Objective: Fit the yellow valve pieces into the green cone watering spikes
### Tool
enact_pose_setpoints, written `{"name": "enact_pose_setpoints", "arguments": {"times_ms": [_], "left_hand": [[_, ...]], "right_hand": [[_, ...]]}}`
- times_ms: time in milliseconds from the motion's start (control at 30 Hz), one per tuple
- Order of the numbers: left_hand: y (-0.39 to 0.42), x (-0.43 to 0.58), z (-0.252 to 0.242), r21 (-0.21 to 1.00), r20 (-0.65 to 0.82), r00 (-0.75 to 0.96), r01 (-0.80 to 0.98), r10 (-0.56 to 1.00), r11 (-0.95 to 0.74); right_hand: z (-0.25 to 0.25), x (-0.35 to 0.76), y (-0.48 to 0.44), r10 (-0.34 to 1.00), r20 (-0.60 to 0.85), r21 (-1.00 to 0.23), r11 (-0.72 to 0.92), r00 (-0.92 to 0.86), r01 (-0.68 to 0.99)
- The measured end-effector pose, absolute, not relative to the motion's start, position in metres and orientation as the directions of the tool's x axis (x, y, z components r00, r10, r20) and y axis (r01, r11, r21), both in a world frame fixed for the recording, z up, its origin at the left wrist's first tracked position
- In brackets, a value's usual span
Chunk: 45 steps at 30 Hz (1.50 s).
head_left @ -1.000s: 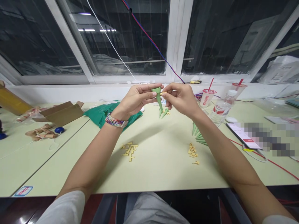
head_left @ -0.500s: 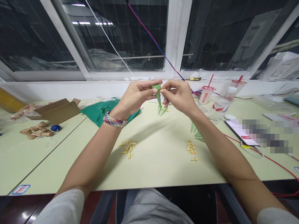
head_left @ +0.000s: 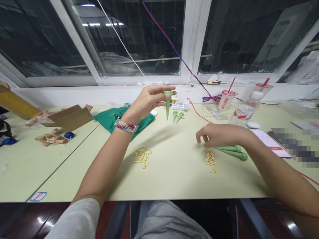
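My left hand (head_left: 152, 99) is closed on a green cone (head_left: 168, 104), held tip down above the table, with a small yellow piece (head_left: 174, 100) sticking out at its side. My right hand (head_left: 214, 135) hovers with bent, parted fingers and nothing visible in them, just above the small yellow pegs (head_left: 209, 157). Several green cones (head_left: 233, 152) lie partly under my right wrist. Another pile of yellow pieces (head_left: 143, 157) sits on the left. Two green cones (head_left: 178, 117) with yellow pieces rest farther back.
Behind my left hand lies a green plastic bag (head_left: 107, 117). An opened cardboard box (head_left: 71, 118) and wooden toys (head_left: 51, 137) are on the left. A water bottle (head_left: 245, 111), a cup (head_left: 226, 99) and a phone (head_left: 270, 142) stand or lie on the right.
My right hand has let go of the yellow piece at the cone and moved down and right, towards the pegs. My left hand still holds the cone. The view has shifted slightly.
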<state>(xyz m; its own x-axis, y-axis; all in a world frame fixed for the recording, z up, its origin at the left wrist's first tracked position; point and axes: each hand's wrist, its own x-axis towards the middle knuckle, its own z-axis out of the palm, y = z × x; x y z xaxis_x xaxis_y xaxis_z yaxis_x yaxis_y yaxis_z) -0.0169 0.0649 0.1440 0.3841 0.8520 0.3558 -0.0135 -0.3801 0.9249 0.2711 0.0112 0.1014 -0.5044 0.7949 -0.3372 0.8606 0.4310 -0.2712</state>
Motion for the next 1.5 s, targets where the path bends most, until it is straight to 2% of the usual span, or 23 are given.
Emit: {"name": "enact_pose_setpoints", "arguments": {"times_ms": [67,200,300,433,567,733,833,900,1000,1100,1500], "left_hand": [[0.064,-0.016,0.146,0.928,0.347,0.381,-0.01,0.857,-0.371],[0.061,-0.011,0.149,0.926,0.347,0.389,0.002,0.853,-0.378],[0.06,-0.01,0.149,0.921,0.356,0.404,0.003,0.843,-0.39],[0.06,-0.011,0.148,0.925,0.348,0.415,-0.006,0.841,-0.38],[0.059,-0.014,0.149,0.918,0.359,0.418,0.002,0.835,-0.396],[0.061,-0.017,0.148,0.91,0.37,0.429,0.012,0.824,-0.415],[0.063,-0.015,0.146,0.901,0.395,0.412,0.004,0.821,-0.435],[0.065,-0.014,0.145,0.892,0.415,0.391,0.001,0.821,-0.452],[0.068,-0.012,0.143,0.877,0.445,0.38,-0.005,0.811,-0.48],[0.073,-0.01,0.14,0.868,0.462,0.383,-0.009,0.8,-0.497],[0.076,-0.002,0.133,0.864,0.472,0.361,-0.007,0.804,-0.504]], "right_hand": [[0.082,0.277,0.006,0.814,-0.389,-0.201,0.383,-0.432,0.902],[0.06,0.281,-0.004,0.868,-0.387,-0.134,0.281,-0.311,0.95],[0.055,0.28,-0.003,0.857,-0.4,-0.156,0.286,-0.325,0.946],[0.051,0.284,0.012,0.836,-0.355,-0.264,0.339,-0.418,0.903],[0.054,0.281,0.033,0.825,-0.196,-0.371,0.438,-0.53,0.819],[0.086,0.264,0.051,0.798,0.008,-0.413,0.552,-0.603,0.724],[0.116,0.254,0.052,0.802,0.23,-0.518,0.58,-0.551,0.628],[0.132,0.248,0.052,0.783,0.405,-0.611,0.616,-0.472,0.498],[0.143,0.237,0.052,0.719,0.593,-0.654,0.693,-0.362,0.303],[0.14,0.228,0.055,0.676,0.652,-0.641,0.734,-0.344,0.226],[0.132,0.226,0.055,0.599,0.72,-0.558,0.8,-0.351,0.22]]}}
